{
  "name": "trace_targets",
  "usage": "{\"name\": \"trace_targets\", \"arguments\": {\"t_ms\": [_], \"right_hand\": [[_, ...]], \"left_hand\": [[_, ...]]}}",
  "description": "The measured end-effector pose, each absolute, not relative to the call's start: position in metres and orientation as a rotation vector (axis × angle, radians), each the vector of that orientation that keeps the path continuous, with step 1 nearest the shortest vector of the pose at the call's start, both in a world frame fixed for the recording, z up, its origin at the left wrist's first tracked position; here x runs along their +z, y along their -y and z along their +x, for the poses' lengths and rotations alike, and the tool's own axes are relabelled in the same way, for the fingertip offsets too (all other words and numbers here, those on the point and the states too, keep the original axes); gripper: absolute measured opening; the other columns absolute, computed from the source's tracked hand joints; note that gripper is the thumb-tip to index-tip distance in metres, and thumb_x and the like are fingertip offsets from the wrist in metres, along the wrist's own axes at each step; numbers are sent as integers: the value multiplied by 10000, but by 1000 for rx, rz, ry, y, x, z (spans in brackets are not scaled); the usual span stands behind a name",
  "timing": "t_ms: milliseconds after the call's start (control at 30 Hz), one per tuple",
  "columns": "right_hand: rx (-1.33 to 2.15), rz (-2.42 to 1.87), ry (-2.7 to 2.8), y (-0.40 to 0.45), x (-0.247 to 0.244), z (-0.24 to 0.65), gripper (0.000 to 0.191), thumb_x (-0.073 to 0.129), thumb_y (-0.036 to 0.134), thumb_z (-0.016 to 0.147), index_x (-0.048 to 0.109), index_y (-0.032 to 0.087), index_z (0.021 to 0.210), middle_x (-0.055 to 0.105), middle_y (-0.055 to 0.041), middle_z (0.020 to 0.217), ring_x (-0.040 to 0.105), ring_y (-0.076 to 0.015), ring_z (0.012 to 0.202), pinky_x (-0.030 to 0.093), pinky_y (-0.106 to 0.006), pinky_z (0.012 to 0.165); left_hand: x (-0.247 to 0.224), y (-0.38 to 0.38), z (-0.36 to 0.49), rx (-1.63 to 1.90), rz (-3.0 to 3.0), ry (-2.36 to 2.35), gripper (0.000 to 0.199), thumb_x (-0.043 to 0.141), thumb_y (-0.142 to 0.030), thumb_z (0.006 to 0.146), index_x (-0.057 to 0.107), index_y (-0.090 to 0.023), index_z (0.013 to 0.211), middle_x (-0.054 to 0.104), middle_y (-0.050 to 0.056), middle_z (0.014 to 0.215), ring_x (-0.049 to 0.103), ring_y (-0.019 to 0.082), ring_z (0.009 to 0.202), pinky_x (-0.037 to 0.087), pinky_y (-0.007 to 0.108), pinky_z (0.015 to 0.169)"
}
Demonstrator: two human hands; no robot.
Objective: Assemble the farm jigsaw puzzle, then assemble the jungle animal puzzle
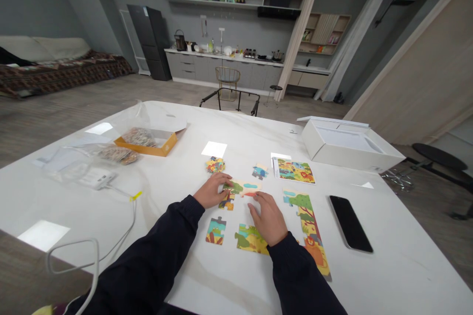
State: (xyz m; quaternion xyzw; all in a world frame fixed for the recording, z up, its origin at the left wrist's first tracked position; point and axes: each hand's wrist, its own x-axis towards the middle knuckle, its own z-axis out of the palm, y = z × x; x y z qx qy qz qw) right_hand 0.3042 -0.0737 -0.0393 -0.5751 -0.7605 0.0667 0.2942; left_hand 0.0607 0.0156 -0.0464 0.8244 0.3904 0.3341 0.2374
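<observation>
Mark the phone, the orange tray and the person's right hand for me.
Phone (349,224): head view, point on its dark screen.
Orange tray (151,150): head view, point on its front wall.
Right hand (268,217): head view, point on the back of the hand.

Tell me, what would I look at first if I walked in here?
The bright jungle jigsaw pieces on the white table stand out first, with the left hand and right hand at them in the middle. To their right lies a long joined strip with a lion, then a black phone. Behind the phone sits a big white box.
</observation>
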Motion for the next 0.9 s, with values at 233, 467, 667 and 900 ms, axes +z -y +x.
{"name": "trace_targets", "arguments": {"t_ms": [233, 467, 667, 900], "right_hand": [[181, -1537, 2036, 74, -39, 304, 271, 562, 257, 970, 696, 144, 1177, 686, -167, 1236, 601, -301, 1225, 499, -486, 1094], [175, -1542, 2058, 73, -47, 305, 363, 550, 282, 974, 645, 149, 1298, 651, -175, 1339, 545, -315, 1332, 456, -533, 1138], [205, -1546, 2035, 74, -45, 303, 387, 575, 258, 956, 624, 111, 1310, 574, -212, 1422, 515, -319, 1353, 443, -519, 1148], [215, -1558, 2027, 73, -42, 305, 372, 586, 237, 945, 624, 105, 1291, 552, -223, 1428, 496, -338, 1360, 429, -526, 1151]], "left_hand": [[-48, -16, 61, 860, 2244, -1024, 346, 892, -274, 697, 735, -223, 1001, 696, 84, 1192, 607, 265, 1166, 464, 445, 1084], [-47, -17, 63, 881, 2240, -1029, 349, 876, -291, 730, 726, -229, 1039, 710, 90, 1191, 632, 262, 1161, 453, 457, 1095], [-22, -27, 82, 954, 2248, -1065, 229, 765, -293, 848, 708, -238, 1063, 694, 73, 1219, 617, 245, 1157, 519, 401, 999], [-20, -86, 171, 746, 2377, -1081, 321, 717, -148, 819, 680, -206, 1132, 700, 76, 1224, 594, 270, 1186, 469, 453, 1091]]}}
